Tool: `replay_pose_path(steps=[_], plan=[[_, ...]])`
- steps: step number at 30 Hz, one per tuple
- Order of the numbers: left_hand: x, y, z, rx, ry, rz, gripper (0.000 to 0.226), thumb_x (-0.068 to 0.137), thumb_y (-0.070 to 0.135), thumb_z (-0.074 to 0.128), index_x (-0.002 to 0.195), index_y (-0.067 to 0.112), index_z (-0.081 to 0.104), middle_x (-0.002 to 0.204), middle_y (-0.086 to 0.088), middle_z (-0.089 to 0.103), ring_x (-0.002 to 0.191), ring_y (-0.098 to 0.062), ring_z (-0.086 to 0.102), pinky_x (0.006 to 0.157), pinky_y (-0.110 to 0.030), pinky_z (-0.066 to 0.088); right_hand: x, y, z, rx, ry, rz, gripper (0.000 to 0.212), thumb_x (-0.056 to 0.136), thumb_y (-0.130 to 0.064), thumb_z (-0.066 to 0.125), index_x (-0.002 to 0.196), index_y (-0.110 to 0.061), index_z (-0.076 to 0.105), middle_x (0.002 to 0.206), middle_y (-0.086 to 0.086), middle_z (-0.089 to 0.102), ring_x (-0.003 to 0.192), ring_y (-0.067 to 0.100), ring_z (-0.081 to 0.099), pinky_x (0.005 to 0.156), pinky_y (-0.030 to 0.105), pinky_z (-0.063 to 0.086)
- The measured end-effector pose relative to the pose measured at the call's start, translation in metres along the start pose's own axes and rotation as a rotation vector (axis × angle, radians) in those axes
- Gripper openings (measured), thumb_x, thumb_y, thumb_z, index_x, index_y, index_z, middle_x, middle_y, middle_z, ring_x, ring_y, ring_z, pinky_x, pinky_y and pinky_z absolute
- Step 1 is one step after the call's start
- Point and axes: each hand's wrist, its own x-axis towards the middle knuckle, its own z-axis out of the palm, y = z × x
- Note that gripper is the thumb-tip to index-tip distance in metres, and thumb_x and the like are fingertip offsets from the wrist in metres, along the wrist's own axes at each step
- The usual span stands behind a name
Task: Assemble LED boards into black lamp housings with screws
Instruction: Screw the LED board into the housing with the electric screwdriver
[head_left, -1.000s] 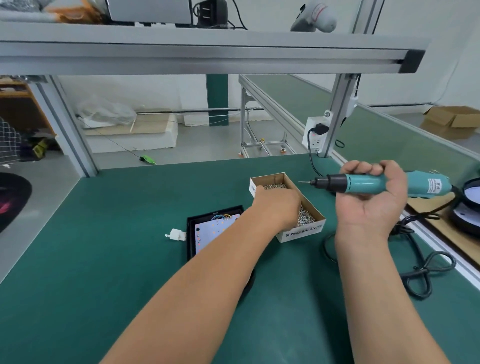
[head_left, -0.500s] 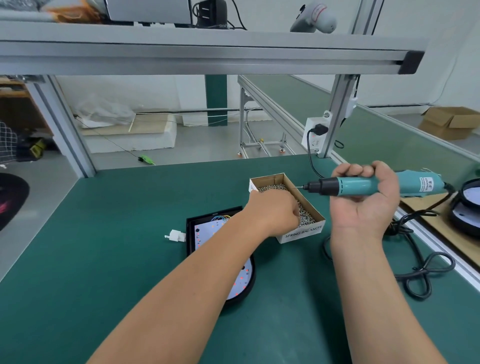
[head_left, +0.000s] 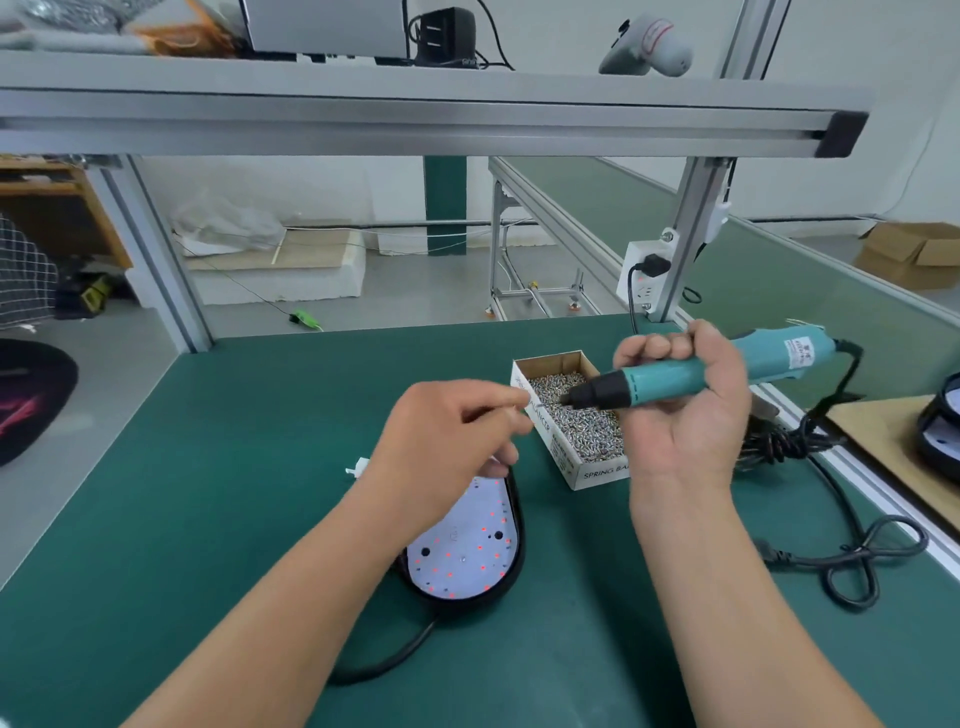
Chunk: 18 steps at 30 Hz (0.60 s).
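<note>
The left hand (head_left: 452, 441) hovers above the far end of the black lamp housing (head_left: 515, 558); its thumb and forefinger are pressed together on a tiny screw (head_left: 536, 406), barely visible at the fingertips; the other fingers curl loosely underneath. The right hand (head_left: 685, 415) grips a teal electric screwdriver (head_left: 680, 379), fingers wrapped round the barrel; the black nose points left, close to the pinched screw, above the cardboard box (head_left: 561, 457) of loose screws (head_left: 587, 421). The housing lies flat on the green table (head_left: 208, 467), just left of the box, with the white LED board (head_left: 467, 545) seated inside it; a black cable (head_left: 395, 660) runs out of its near end; a small white plug (head_left: 356, 467) sits beside the left wrist. The screwdriver's cord (head_left: 852, 564) loops on the table to the right.
</note>
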Motion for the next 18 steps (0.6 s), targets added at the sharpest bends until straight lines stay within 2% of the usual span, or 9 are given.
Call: replay_pose_path(steps=[2,4,6,9,14,18], plan=[[-0.017,-0.008,-0.013,-0.164,0.007,-0.052,0.024,0.095,0.004,0.071,0.099,0.023,0.085,0.089,-0.002,0.082,0.080,-0.016,0.079,0.066,-0.026,0.062,-0.010,0.015,0.005,-0.047,-0.047,0.050,0.010,0.095,-0.007,0.064,0.090,-0.014,0.060,0.073,0.000,0.048,0.067,0.018,0.052,0.082,0.037,0.053],[-0.031,-0.017,-0.021,-0.188,0.021,-0.062,0.019,0.093,0.009,0.077,0.094,0.026,0.086,0.092,-0.004,0.082,0.084,-0.018,0.080,0.066,-0.025,0.062,-0.023,0.027,0.009,-0.069,-0.102,0.099,0.008,0.097,-0.008,0.061,0.093,-0.015,0.060,0.073,0.000,0.048,0.067,0.018,0.052,0.082,0.036,0.054],[-0.040,-0.026,-0.026,-0.117,0.043,-0.062,0.014,0.090,0.013,0.081,0.087,0.026,0.085,0.084,-0.003,0.080,0.078,-0.014,0.078,0.064,-0.022,0.059,-0.034,0.036,0.011,-0.079,-0.160,0.138,0.007,0.098,-0.009,0.059,0.094,-0.015,0.060,0.073,-0.001,0.048,0.068,0.017,0.051,0.083,0.035,0.054],[-0.044,-0.037,-0.027,-0.052,0.091,-0.045,0.019,0.088,0.011,0.084,0.081,0.029,0.081,0.079,-0.001,0.077,0.071,-0.010,0.069,0.061,-0.024,0.057,-0.044,0.042,0.014,-0.114,-0.219,0.162,0.006,0.098,-0.011,0.058,0.095,-0.015,0.061,0.073,-0.001,0.048,0.069,0.017,0.051,0.083,0.035,0.054],[-0.043,-0.045,-0.026,-0.133,0.128,-0.031,0.022,0.090,0.009,0.083,0.087,0.031,0.084,0.082,0.000,0.077,0.065,-0.013,0.064,0.060,-0.028,0.057,-0.048,0.042,0.016,-0.153,-0.200,0.152,0.008,0.099,-0.011,0.057,0.094,-0.016,0.060,0.074,-0.001,0.046,0.071,0.018,0.049,0.085,0.035,0.053],[-0.046,-0.051,-0.022,-0.022,0.163,-0.059,0.009,0.086,0.033,0.081,0.090,0.040,0.081,0.074,0.005,0.076,0.070,-0.018,0.070,0.066,-0.042,0.064,-0.047,0.039,0.018,-0.124,-0.214,0.134,0.006,0.099,-0.011,0.058,0.095,-0.015,0.060,0.072,-0.002,0.047,0.070,0.017,0.049,0.083,0.036,0.053]])
